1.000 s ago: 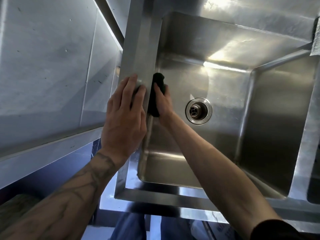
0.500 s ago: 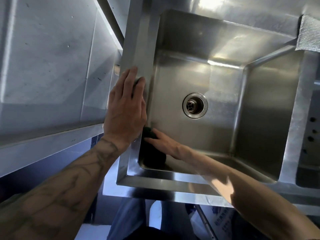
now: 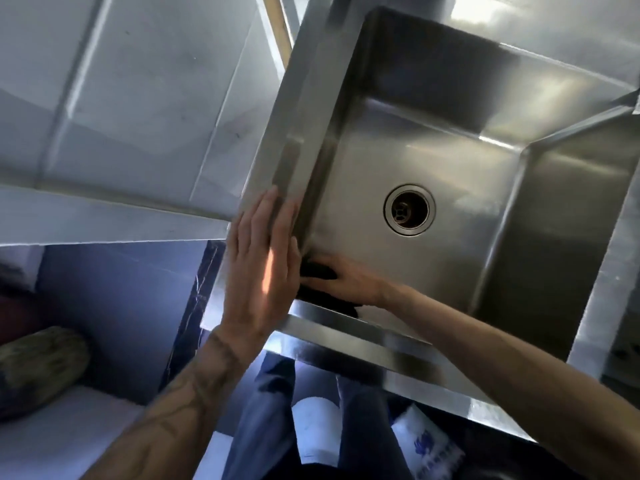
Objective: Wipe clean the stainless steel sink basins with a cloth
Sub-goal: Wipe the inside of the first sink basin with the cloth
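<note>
A stainless steel sink basin (image 3: 450, 140) fills the upper right, with a round drain (image 3: 409, 208) in its floor. My left hand (image 3: 263, 268) rests flat on the basin's left rim (image 3: 294, 133), fingers straight. My right hand (image 3: 346, 280) reaches down into the near left corner of the basin and presses a dark cloth (image 3: 323, 294) against the wall there. The fingers lie over the cloth, and much of the cloth is hidden under the hand and behind the left hand.
A tiled wall (image 3: 138, 91) runs along the left of the sink. The sink's front rim (image 3: 363, 341) lies below my right arm. Beneath it are my legs in jeans (image 3: 263, 410), a white roll (image 3: 317, 431) and a printed white bag (image 3: 429, 445). A second basin's edge shows at far right.
My right hand has carried the cloth from high on the left wall down into the near left corner. The left hand stays on the rim. The view has tilted.
</note>
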Available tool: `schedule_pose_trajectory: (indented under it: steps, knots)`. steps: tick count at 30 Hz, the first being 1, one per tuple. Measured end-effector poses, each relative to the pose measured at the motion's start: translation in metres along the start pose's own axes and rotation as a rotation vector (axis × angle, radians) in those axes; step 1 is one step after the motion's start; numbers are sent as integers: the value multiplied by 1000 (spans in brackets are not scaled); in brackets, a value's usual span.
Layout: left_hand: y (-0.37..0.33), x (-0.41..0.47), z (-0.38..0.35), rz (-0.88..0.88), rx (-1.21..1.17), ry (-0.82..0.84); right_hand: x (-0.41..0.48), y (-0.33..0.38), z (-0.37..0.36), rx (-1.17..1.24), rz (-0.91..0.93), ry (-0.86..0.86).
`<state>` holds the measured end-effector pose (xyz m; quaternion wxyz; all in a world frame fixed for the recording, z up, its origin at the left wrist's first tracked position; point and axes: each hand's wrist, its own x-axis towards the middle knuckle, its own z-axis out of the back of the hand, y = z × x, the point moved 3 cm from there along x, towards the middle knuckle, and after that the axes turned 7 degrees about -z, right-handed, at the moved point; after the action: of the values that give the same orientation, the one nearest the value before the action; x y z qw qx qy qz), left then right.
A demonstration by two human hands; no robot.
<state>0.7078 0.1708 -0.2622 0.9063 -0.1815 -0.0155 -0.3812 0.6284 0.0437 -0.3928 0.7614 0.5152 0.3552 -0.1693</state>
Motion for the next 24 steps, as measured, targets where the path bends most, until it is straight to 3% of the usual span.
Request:
schedule_pose_trajectory:
  steps: [5, 8, 15, 21, 24]
  knots:
    - [-23, -41, -7, 224, 69, 12, -18, -5, 5, 28, 84, 1]
    - [-32, -43, -11, 269, 109, 27, -11, -18, 9, -85, -8, -2]
    - [-29, -45, -13, 250, 146, 12, -56, -10, 20, 97, 111, 5]
    - [-28, -44, -13, 258, 134, 9, -32, -20, 15, -58, -42, -12]
    - [-27, -45, -14, 248, 133, -5, -56, -8, 22, 8, 26, -15]
